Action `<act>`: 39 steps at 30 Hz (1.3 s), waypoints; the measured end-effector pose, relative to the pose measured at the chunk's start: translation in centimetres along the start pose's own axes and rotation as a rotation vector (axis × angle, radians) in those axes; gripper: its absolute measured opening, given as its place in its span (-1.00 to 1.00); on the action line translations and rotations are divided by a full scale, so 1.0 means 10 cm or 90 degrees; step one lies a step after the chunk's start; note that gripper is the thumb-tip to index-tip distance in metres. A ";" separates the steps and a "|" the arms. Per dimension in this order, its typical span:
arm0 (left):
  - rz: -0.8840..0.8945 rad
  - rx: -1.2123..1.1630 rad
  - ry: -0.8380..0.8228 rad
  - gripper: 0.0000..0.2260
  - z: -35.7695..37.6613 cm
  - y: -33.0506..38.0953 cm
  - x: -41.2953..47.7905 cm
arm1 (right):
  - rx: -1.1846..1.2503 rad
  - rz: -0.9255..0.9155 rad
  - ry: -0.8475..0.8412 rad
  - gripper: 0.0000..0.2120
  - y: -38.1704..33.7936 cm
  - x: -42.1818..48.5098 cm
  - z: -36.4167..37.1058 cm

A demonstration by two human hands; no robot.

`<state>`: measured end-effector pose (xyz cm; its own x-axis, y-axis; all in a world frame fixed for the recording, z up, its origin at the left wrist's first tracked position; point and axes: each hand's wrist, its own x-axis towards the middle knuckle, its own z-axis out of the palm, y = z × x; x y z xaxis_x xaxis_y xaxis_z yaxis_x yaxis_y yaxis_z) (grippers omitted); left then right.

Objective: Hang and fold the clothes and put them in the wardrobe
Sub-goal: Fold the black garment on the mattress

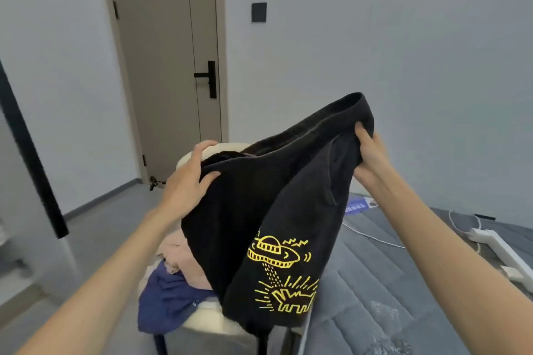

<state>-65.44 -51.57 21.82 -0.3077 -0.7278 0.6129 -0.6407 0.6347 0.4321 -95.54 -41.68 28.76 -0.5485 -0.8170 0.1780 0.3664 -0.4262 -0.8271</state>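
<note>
Black garment (259, 204), top edge slanting
Right hand (369, 147) grips its high end, left hand (187, 181) the low (fingers (206, 147) curled into cloth).

Chair (202, 317) close beside bed (389, 282)

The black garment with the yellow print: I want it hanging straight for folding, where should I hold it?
Hold the black garment by its thick banded top edge, hands at either end, coming from the outer sides. The right hand pinches the raised end; the left hand grips lower, so the cloth hangs skewed.
</note>
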 end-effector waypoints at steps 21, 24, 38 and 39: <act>-0.060 -0.088 -0.143 -0.81 0.55 -0.44 -0.63 | -0.344 0.076 0.042 -0.86 0.82 0.05 0.13; -0.058 -0.030 -0.148 -0.82 0.53 -0.40 -0.56 | -0.511 -0.028 -0.014 -0.45 0.99 -0.03 -0.16; 0.050 0.020 -0.240 -0.78 0.56 0.07 -0.42 | -0.913 -0.028 -0.579 -0.69 1.79 -0.40 -0.68; 0.037 0.010 -0.243 -0.79 0.54 0.04 -0.41 | -0.864 -0.027 -0.523 -0.79 1.72 -0.39 -0.67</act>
<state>-68.17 -49.72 15.90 -0.5816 -0.7371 0.3441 -0.6247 0.6757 0.3915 -92.14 -43.25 10.25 0.1633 -0.9843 0.0676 -0.8000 -0.1722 -0.5748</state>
